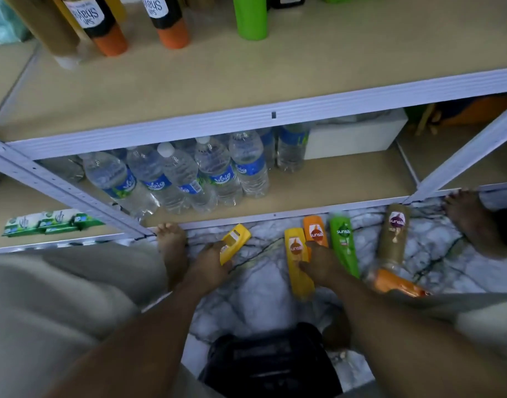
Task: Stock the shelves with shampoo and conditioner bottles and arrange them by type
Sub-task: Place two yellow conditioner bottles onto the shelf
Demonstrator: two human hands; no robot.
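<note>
Head view: above the marbled floor [261, 294] before the lowest shelf [347, 185], the left hand [209, 265] curls round a yellow bottle [236, 239]. The right hand [318, 262] lies across the yellow Sunsilk bottle [297, 271] and the orange Sunsilk bottle [315, 229]; whether it grasps either cannot be told. The green bottle [342, 242] is beside them.

Water bottles [189, 173] with blue labels standing bunched on lower shelf [347, 182], just beyond grip of left hand [209, 265] on yellow bottle [236, 239]. White box [355, 136] sitting farther back, up and right of grip, beside water bottles. Green packets [45, 222] lying in row, well left of grip. White metal upright [60, 191] slanting down between green packets and grip. Marble-patterned floor [263, 294] lying under grip. Black bag [272, 360] sitting on floor, nearer than grip.
</note>
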